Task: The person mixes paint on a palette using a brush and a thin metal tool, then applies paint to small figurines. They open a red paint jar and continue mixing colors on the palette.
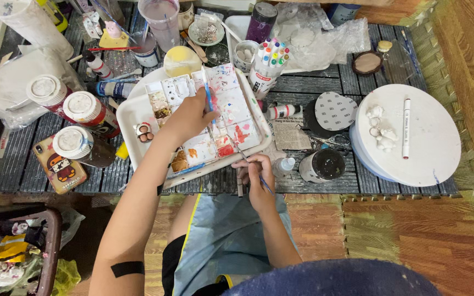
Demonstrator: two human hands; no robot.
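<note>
While the person sits at the edge of a dark slatted mat, both hands are busy over a white paint palette [231, 104] that lies on a white tray [133, 118]. The left hand [190, 118] reaches out across the palette's stained wells, its fingers closed around a blue-handled paintbrush [208, 98] that stands up between them. The right hand [259, 178] rests at the near edge of the tray, fingers pinched on a second thin brush [250, 164] whose tip points up toward the red smears in the palette's lower right wells.

Just right of that hand stand a small clear dropper bottle [285, 164] and a dark water jar [323, 164]. Beyond the palette's far right corner, a cup of coloured markers [267, 68] stands upright, and a pale yellow sponge [181, 60] lies at the top of the tray.

To the left of the tray, three brown paint bottles with white caps [78, 118] lie tipped on the mat, with a phone in a cartoon case [58, 164] near them.

Well to the right sits a round white board [429, 131] bearing a white marker pen [406, 129] and small white clay figures [381, 129]. A grey dotted disc [334, 111] lies between the board and the tray.
</note>
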